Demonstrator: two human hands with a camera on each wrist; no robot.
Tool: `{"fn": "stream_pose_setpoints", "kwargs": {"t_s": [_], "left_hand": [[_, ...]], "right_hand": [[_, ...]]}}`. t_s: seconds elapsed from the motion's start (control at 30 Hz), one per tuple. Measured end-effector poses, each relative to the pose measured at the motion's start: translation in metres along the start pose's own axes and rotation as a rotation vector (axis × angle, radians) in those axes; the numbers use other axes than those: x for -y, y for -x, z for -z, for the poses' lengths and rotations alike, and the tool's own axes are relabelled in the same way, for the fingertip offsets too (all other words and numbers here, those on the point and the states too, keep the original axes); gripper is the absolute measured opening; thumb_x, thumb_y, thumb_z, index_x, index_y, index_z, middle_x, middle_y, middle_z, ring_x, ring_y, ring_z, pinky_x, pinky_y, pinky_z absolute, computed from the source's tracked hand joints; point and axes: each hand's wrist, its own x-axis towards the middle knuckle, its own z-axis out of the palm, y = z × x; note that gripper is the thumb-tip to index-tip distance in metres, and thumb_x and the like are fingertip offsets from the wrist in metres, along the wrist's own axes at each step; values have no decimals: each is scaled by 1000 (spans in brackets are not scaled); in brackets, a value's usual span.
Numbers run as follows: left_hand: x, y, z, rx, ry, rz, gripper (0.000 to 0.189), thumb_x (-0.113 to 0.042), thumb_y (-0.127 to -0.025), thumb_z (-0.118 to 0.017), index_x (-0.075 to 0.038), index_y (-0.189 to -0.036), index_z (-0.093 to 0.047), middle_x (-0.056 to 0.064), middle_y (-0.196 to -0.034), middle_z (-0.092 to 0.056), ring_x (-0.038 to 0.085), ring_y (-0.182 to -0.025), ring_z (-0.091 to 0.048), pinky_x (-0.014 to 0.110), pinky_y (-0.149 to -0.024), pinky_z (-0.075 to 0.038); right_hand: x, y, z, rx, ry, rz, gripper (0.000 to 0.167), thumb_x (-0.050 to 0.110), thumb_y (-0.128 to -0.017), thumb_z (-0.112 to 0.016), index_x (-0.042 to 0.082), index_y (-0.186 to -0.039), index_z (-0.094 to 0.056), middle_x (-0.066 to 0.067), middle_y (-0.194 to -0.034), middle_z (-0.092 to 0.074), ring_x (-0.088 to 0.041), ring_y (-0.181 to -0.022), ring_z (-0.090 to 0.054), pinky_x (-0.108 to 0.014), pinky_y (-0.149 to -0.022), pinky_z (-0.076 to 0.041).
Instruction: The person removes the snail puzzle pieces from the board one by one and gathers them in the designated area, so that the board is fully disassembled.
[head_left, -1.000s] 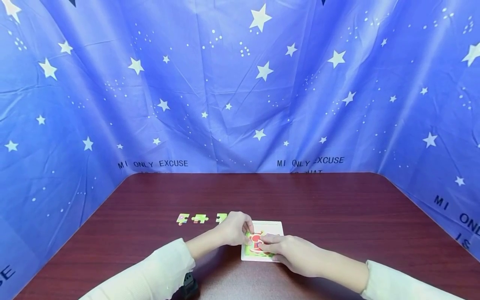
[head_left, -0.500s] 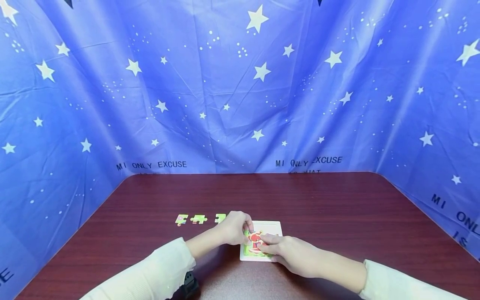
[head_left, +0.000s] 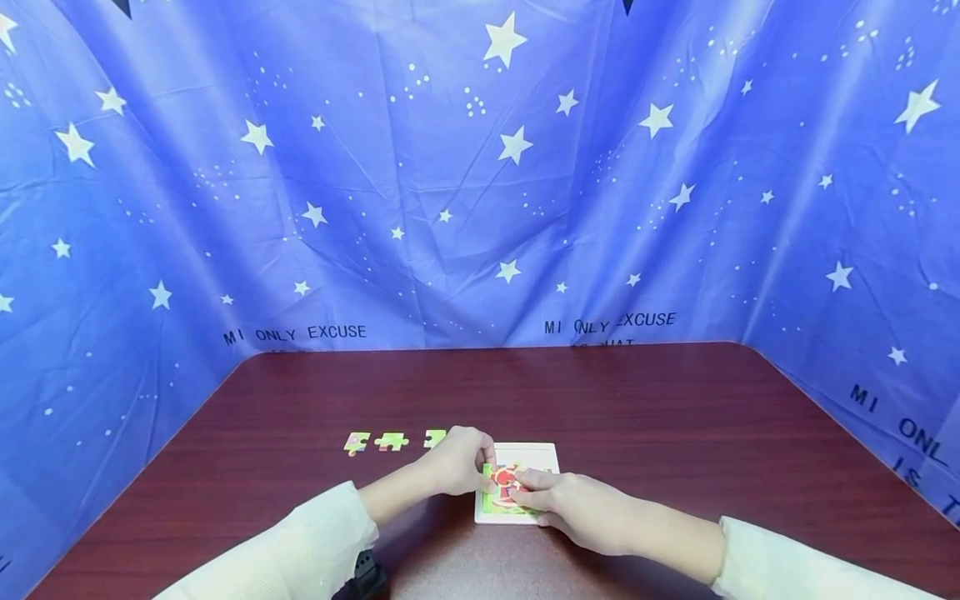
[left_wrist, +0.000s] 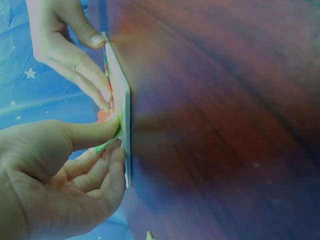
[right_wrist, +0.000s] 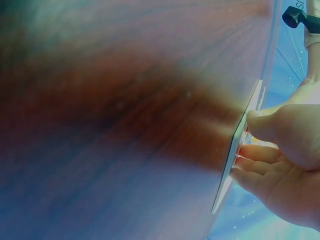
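Observation:
In the head view a white puzzle tray (head_left: 528, 455) lies on the table, its near part filled with a green and red picture (head_left: 504, 500). My left hand (head_left: 459, 463) is at the tray's left side. Between its thumb and fingers it pinches a green puzzle piece (left_wrist: 103, 146), which sits tilted against the tray in the left wrist view. My right hand (head_left: 596, 510) rests on the picture from the right, fingers extended. Its thumb (right_wrist: 260, 122) touches the tray near its edge in the right wrist view. The fingertips cover part of the picture.
Left of the tray lie loose puzzle pieces: one at the far left (head_left: 357, 442), one beside it (head_left: 392, 442), and one (head_left: 434, 438) partly behind my left hand. A starry blue curtain (head_left: 450, 167) surrounds the dark red table (head_left: 637, 400).
The head view has turned slightly, so everything shifts a little leftward in it. Both hands stay at the tray; the green piece under my left fingers shows a bit more.

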Motion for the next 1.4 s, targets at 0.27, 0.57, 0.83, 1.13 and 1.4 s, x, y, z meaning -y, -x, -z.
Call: {"fn": "stream_pose_setpoints", "kwargs": {"t_s": [0.27, 0.57, 0.83, 1.13, 1.4], "left_hand": [[0, 6, -2, 0, 17, -65, 18, 1, -74, -76, -3, -72, -59, 2, -61, -55, 2, -56, -41, 14, -51, -36], [7, 6, -6, 1, 14, -113, 19, -1, -77, -76, -3, -75, -57, 5, -68, -61, 1, -58, -46, 14, -52, -40], [13, 6, 4, 29, 202, -4, 18, -4, -71, -81, -4, -77, -64, 3, -71, -66, 3, -65, -56, 16, -59, -48], [18, 7, 6, 22, 423, 121, 7, 3, -75, -71, 0, -81, -69, 13, -73, -73, 11, -60, -66, 23, -54, -51], [23, 11, 18, -21, 521, 234, 13, -3, -80, -73, 3, -91, -71, 16, -81, -74, 16, -68, -71, 31, -62, -59]], "right_hand": [[1, 0, 2, -1, 0, -9, 36, 11, -86, -68, 16, -122, -66, -5, -132, -61, -15, -102, -68, -22, -80, -56], [0, 0, 1, 7, -10, -15, 38, 11, -87, -67, 15, -124, -65, -4, -133, -60, -15, -104, -68, -22, -81, -56], [0, 0, 1, -11, -15, 16, 37, 11, -86, -67, 16, -123, -65, -3, -130, -60, -12, -100, -67, -21, -79, -55], [1, 0, 2, 10, -23, -12, 39, 12, -87, -66, 15, -126, -64, -6, -135, -59, -18, -107, -67, -24, -82, -56], [2, 0, 2, 15, 4, -34, 36, 13, -88, -67, 17, -124, -65, -7, -134, -60, -17, -104, -68, -25, -81, -56]]}}
